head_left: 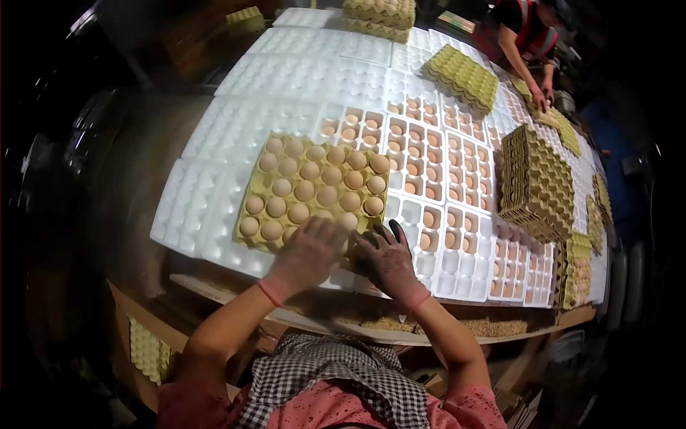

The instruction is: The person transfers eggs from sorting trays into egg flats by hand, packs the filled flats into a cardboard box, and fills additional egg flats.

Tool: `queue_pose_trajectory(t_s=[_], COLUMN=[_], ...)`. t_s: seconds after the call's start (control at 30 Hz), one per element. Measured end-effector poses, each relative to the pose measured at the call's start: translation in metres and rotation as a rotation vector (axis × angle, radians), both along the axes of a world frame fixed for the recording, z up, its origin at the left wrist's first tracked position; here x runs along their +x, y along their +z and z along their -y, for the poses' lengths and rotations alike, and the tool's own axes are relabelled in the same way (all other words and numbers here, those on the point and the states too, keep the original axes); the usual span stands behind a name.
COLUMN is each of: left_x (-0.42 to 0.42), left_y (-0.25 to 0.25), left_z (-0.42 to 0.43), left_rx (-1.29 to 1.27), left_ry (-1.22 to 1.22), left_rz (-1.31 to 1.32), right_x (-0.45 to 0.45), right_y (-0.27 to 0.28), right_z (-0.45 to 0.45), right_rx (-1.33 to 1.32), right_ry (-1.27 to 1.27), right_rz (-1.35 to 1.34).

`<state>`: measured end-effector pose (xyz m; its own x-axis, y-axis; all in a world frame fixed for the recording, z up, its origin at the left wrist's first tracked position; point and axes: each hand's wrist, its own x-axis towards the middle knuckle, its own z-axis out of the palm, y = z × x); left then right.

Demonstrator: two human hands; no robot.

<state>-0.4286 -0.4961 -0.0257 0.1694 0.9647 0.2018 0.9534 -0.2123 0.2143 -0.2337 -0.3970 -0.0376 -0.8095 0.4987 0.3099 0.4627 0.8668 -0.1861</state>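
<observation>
A yellow-green egg tray filled with light brown eggs lies in front of me on white foam trays. My left hand, in a thin glove, is over the tray's near row. Its fingers point down at the eggs and are blurred, so their grip does not show. By the tray's near right corner is my right hand, also gloved, with dark fingertips and its fingers apart. The space under its palm is hidden. Just right of it, a white foam egg tray has eggs in some cells and others bare.
White foam trays cover the table. A tall stack of yellow-green egg trays stands at the right, another tray stack farther back. Egg-filled trays sit at the far edge. A co-worker handles a tray at the far right.
</observation>
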Motion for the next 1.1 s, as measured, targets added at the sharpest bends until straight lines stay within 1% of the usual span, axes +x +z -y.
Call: queue_pose_trajectory(t_s=[0.07, 0.1, 0.13, 0.17, 0.2, 0.23, 0.27, 0.3, 0.33, 0.37, 0.4, 0.47, 0.5, 0.53, 0.6, 0.63, 0.67, 0.7, 0.77, 0.8, 0.83, 0.87, 0.9, 0.93, 0.97, 1.0, 1.03, 1.07, 1.1], left_x=[-0.003, -0.006, -0.010, -0.016, -0.020, -0.023, -0.029, -0.037, -0.046, -0.053, -0.053, -0.055, -0.046, -0.035, -0.019, -0.012, -0.010, -0.009, -0.010, -0.012, -0.014, -0.015, -0.019, -0.025, -0.026, -0.017, -0.001, 0.018, 0.037], left_y=[-0.012, -0.016, -0.017, -0.017, -0.016, -0.004, -0.013, -0.007, 0.006, 0.018, 0.026, 0.018, 0.039, 0.044, 0.039, 0.030, 0.016, 0.006, 0.018, 0.019, 0.033, 0.042, 0.039, 0.036, 0.034, 0.036, 0.043, 0.050, 0.058], left_z=[-0.003, -0.006, -0.007, -0.006, -0.007, -0.012, -0.022, -0.028, -0.036, -0.044, -0.050, -0.063, -0.063, -0.064, -0.066, -0.069, -0.073, -0.078, -0.082, -0.085, -0.082, -0.081, -0.087, -0.091, -0.090, -0.092, -0.100, -0.108, -0.114], left_rx=[0.024, 0.043, 0.049, 0.035, 0.017, 0.073, 0.168, 0.014, -0.157, -0.165, -0.088, -0.090, -0.095, -0.083, 0.008, 0.015, -0.070, -0.150, -0.216, -0.290, -0.282, -0.275, -0.284, -0.289, -0.297, -0.312, -0.346, -0.374, -0.420], left_ry=[-0.054, -0.070, -0.085, -0.089, -0.096, -0.025, 0.006, 0.172, 0.348, 0.316, 0.316, 0.169, 0.071, -0.043, -0.187, -0.239, -0.234, -0.227, -0.245, -0.215, -0.161, -0.098, -0.100, -0.064, -0.017, -0.003, -0.029, -0.059, -0.082], left_rz=[-0.020, -0.055, -0.045, 0.116, 0.274, 0.413, 0.678, 1.002, 1.315, 1.509, 1.371, 0.882, 0.632, 0.462, 0.043, 0.050, -0.068, -0.192, -0.169, -0.167, -0.038, 0.092, 0.094, 0.286, 0.476, 0.473, 0.536, 0.599, 0.575], right_x=[0.013, 0.015, 0.005, 0.004, -0.004, -0.016, -0.018, -0.018, -0.021, -0.016, -0.012, -0.003, -0.003, -0.005, -0.023, -0.039, -0.053, -0.059, -0.033, -0.012, 0.010, 0.041, 0.077, 0.117, 0.156, 0.192, 0.214, 0.237, 0.242], right_y=[0.011, 0.009, 0.009, 0.015, 0.037, 0.044, 0.037, 0.009, 0.002, -0.001, 0.008, 0.024, 0.030, 0.037, 0.025, 0.015, 0.009, 0.010, 0.025, 0.037, 0.042, 0.026, 0.031, 0.033, 0.024, 0.020, 0.022, 0.007, 0.005], right_z=[-0.006, -0.012, -0.022, -0.033, -0.044, -0.053, -0.062, -0.076, -0.084, -0.090, -0.093, -0.102, -0.107, -0.112, -0.119, -0.121, -0.125, -0.126, -0.119, -0.110, -0.104, -0.106, -0.107, -0.103, -0.107, -0.108, -0.108, -0.112, -0.110], right_rx=[-0.287, -0.470, -0.688, -0.552, -0.419, -0.423, -0.278, -0.243, -0.210, -0.263, -0.257, -1.031, -1.172, -0.827, -0.175, -0.215, -0.268, -0.297, -0.330, -0.349, -0.357, -0.242, -0.356, -0.450, -0.420, -0.439, -0.233, -0.356, -0.393], right_ry=[0.052, -0.017, -0.150, -0.192, -0.236, -0.283, -0.199, -0.167, -0.134, -0.141, -0.155, -0.322, -0.311, -0.292, -0.206, -0.238, -0.273, -0.292, -0.334, -0.352, -0.360, -0.412, -0.522, -0.638, -0.714, -0.797, -0.790, -0.852, -0.867], right_rz=[-0.138, -0.354, -0.622, -0.522, -0.424, -0.214, -0.039, 0.066, 0.173, 0.209, 0.205, -0.428, -0.654, -0.504, -0.151, 0.124, 0.400, 0.362, 0.327, 0.031, -0.266, -0.431, -0.443, -0.529, -0.580, -0.508, -0.394, -0.284, -0.236])
